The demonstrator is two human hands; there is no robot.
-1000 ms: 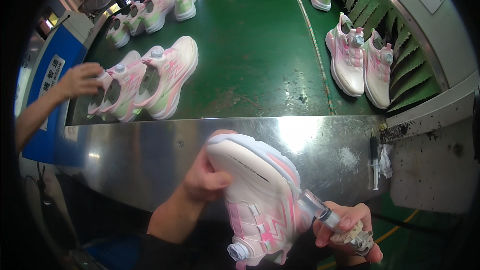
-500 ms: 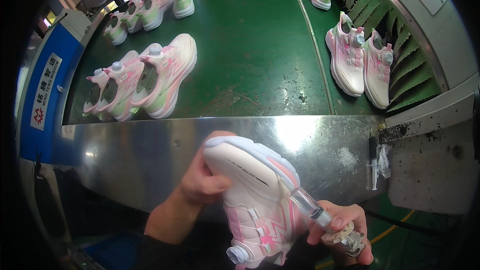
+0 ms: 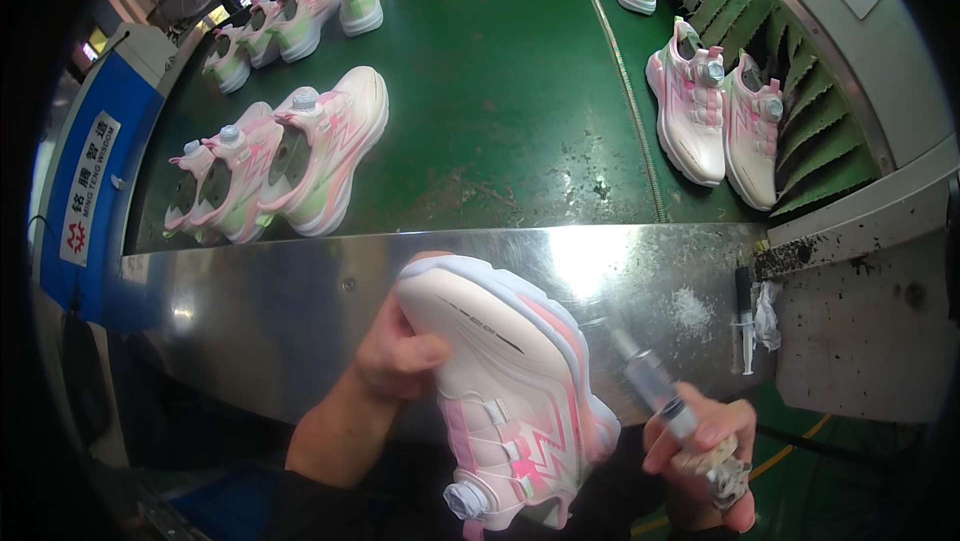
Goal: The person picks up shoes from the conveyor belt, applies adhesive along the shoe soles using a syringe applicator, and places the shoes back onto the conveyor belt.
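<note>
My left hand grips a pink and white sneaker by its toe end, fingers behind the sole and thumb on the upper. The shoe is tilted, toe up, with a grey dial at its lower end and the pale sole edge facing right. To the right of it, my right hand is closed around a clear syringe, its nozzle pointing up and left, apart from the shoe. Crumpled whitish material is wrapped at the syringe's plunger end, within the same fingers.
Beyond the metal ledge lies a green belt. Several matching sneakers stand on its left, and a pair stands at the right beside green flaps. Another syringe and crumpled white paper lie at the ledge's right end.
My right hand has drawn the syringe right and away from the sole edge, where its tip was. The sneaker has shifted slightly left and up in my left hand.
</note>
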